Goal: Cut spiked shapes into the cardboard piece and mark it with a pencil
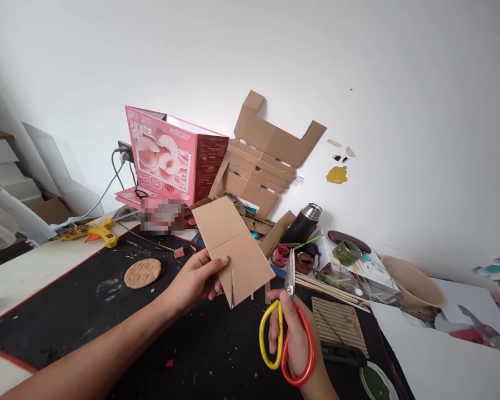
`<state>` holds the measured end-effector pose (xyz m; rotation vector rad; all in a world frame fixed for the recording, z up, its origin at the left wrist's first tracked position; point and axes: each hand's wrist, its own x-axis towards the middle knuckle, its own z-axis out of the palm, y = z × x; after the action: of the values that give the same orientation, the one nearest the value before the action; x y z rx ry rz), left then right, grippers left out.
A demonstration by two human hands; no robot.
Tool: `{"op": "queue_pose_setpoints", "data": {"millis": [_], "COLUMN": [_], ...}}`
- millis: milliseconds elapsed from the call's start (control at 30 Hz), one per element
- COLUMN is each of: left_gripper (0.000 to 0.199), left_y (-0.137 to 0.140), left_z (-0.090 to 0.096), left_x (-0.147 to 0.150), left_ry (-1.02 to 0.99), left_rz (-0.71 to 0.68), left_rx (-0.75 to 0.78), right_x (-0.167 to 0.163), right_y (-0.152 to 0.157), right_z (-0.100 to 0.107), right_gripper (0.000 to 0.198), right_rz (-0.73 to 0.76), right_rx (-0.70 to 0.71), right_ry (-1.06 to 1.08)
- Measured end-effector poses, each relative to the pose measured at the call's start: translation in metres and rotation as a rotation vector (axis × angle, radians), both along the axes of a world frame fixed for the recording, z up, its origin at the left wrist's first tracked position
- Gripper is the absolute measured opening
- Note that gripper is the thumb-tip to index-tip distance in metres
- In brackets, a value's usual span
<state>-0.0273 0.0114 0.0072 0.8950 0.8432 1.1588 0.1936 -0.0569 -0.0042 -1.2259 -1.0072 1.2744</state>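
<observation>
My left hand (200,278) grips a flat piece of brown cardboard (237,244) by its lower left edge, thumb on top. The piece is creased across the middle and has a slit near its lower corner. To the right, my right hand (298,333) is wrapped round a pair of scissors (289,283) with one yellow and one red handle. The blades point up and look nearly closed, apart from the cardboard. A black mat (183,350) lies under both hands.
A yellow glue gun (104,232) and a round clay-like disc (143,273) lie left. Behind stand a pink box (166,161), cut cardboard (270,144) against the wall and a black flask (304,222). Paint jars (346,253), sticks (337,290), corrugated card (340,325) and a bowl (414,280) are right.
</observation>
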Motion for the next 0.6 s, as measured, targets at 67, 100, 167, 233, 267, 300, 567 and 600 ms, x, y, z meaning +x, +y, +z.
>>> {"op": "queue_pose_setpoints", "data": {"millis": [67, 100, 167, 233, 267, 300, 567, 600], "left_gripper": [0.045, 0.046, 0.048, 0.049, 0.049, 0.05, 0.049, 0.048], "left_y": [-0.0015, -0.0023, -0.0039, -0.0059, -0.007, -0.008, -0.0086, -0.0079], "left_z": [-0.0011, -0.0014, -0.002, -0.0022, -0.0021, -0.0019, -0.0021, -0.0024], "left_x": [0.0014, 0.0018, 0.0023, 0.0024, 0.0024, 0.0025, 0.0065, 0.0071], "left_ry": [0.014, 0.023, 0.051, 0.082, 0.094, 0.103, 0.151, 0.142], "left_rz": [-0.074, -0.105, -0.154, -0.195, -0.217, -0.239, -0.18, -0.135], "left_rx": [0.01, 0.013, 0.017, 0.024, 0.029, 0.035, 0.048, 0.036], "right_x": [0.0029, 0.0039, 0.0048, 0.0042, 0.0035, 0.0028, -0.0009, -0.0024], "right_y": [0.002, 0.0024, 0.0024, 0.0011, 0.0002, -0.0008, -0.0047, -0.0052], "right_z": [-0.0001, -0.0004, -0.0009, -0.0002, 0.0008, 0.0022, 0.0054, 0.0031], "right_gripper": [0.065, 0.065, 0.065, 0.062, 0.061, 0.059, 0.053, 0.053], "right_rz": [-0.016, -0.02, -0.02, -0.007, 0.004, 0.015, 0.077, 0.088], "right_rx": [0.007, 0.011, 0.013, 0.002, -0.006, -0.012, -0.025, -0.027], "right_ry": [0.046, 0.062, 0.078, 0.066, 0.049, 0.023, -0.116, -0.13]}}
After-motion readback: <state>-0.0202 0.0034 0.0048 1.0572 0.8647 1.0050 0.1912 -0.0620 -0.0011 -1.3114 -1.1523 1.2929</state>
